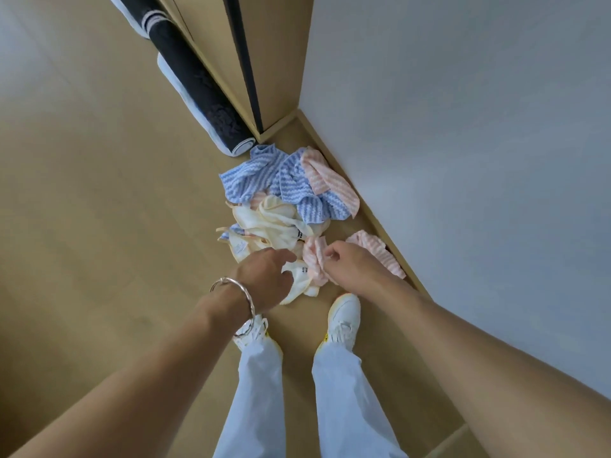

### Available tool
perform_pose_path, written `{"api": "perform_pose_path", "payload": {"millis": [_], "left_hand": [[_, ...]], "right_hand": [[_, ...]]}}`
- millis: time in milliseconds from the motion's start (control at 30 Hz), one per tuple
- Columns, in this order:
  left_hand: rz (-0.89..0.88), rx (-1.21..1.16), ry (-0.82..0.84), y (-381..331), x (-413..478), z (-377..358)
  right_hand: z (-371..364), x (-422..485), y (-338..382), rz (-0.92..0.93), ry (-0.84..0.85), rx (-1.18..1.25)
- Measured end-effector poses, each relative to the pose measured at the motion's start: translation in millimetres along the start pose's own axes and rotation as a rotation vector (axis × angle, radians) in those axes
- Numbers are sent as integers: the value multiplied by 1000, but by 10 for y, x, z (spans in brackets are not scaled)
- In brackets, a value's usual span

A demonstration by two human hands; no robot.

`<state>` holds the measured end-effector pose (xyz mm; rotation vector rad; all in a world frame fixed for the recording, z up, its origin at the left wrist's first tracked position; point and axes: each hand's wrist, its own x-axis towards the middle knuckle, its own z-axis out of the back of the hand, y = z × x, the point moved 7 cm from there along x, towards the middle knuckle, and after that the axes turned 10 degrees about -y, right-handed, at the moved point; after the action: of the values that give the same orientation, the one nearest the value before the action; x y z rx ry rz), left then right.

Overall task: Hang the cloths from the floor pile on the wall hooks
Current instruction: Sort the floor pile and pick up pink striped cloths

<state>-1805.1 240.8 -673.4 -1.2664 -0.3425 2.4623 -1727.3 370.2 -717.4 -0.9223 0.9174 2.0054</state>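
Observation:
A pile of cloths (284, 200) lies on the wooden floor against the wall: blue-and-white striped ones (297, 183) at the far side, a pink striped one (327, 180) on top of them, cream ones (274, 226) nearer me. My right hand (347, 262) pinches a bunched pink striped cloth (314, 259) at the near edge of the pile; the rest of it trails out right of the hand. My left hand (264, 276), with a silver bangle on the wrist, reaches over a cream cloth (297, 282), fingers spread. No wall hooks are in view.
A white wall (463, 160) with a wooden skirting board runs along the right. A rolled dark mat (198, 77) lies on the floor beside a wooden door frame (264, 61) at the far end. My white shoes (344, 319) stand just short of the pile.

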Motion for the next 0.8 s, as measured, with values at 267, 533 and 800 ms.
{"api": "perform_pose_path", "payload": {"millis": [267,533,800], "left_hand": [[-96,153,11,228,1108,-559],[-128,209,-17,375,2101,-1110],[-162,183,-76,379,2653,-1752]], "right_hand": [[-161,1101,-559,-100,-47,-30],[-427,2143,-1121,-177,-155,75],[-494,2905,-1612,-338,-423,271]]}}
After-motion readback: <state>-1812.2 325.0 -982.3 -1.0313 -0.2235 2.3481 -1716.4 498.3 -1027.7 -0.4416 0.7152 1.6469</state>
